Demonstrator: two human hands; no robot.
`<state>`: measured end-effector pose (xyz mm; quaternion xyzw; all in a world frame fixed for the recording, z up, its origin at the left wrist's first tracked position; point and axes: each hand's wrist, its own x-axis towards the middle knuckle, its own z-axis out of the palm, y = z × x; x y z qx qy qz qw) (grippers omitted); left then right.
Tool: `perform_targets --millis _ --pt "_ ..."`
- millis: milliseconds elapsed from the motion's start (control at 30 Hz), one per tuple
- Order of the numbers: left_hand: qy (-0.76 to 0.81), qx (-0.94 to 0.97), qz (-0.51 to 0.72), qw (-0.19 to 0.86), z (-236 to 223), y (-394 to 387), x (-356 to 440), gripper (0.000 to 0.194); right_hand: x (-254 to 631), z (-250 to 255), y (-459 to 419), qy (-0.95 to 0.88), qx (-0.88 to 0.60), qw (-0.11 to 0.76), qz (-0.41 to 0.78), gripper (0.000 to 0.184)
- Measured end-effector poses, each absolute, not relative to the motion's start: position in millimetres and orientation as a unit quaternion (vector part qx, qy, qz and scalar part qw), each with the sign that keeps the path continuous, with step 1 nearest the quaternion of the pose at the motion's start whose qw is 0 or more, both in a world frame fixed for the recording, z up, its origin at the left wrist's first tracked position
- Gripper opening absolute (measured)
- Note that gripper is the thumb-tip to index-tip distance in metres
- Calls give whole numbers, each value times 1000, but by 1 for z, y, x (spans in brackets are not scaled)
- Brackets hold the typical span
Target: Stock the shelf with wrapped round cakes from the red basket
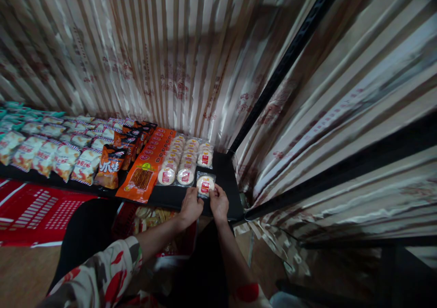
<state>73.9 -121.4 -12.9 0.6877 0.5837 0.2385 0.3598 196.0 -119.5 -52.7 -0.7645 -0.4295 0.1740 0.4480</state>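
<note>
A small clear packet [205,183] holds a round white cracker or cake with a red label. It is at the front right of the black shelf. My left hand [191,205] is closed at its lower left edge, and my right hand [219,202] pinches its right side. Behind and to the left, matching packets [186,175] lie overlapped in rows. An orange snack bag [140,180] with brown sticks pictured on it lies flat left of these rows. My fingertips are partly hidden behind the packet.
Orange-brown bags [109,166] and many white bags [87,164] stand along the shelf [225,180] to the left. Black metal posts [273,96] rise at the right. A striped curtain [164,57] hangs behind. Below are red baskets [44,212], one holding packaged goods.
</note>
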Motion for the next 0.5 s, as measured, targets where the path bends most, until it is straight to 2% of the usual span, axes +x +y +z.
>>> perform_targets --millis 500 --pt "565 701 211 380 -7 -109 84 51 201 -55 -96 -436 -762 450 161 38"
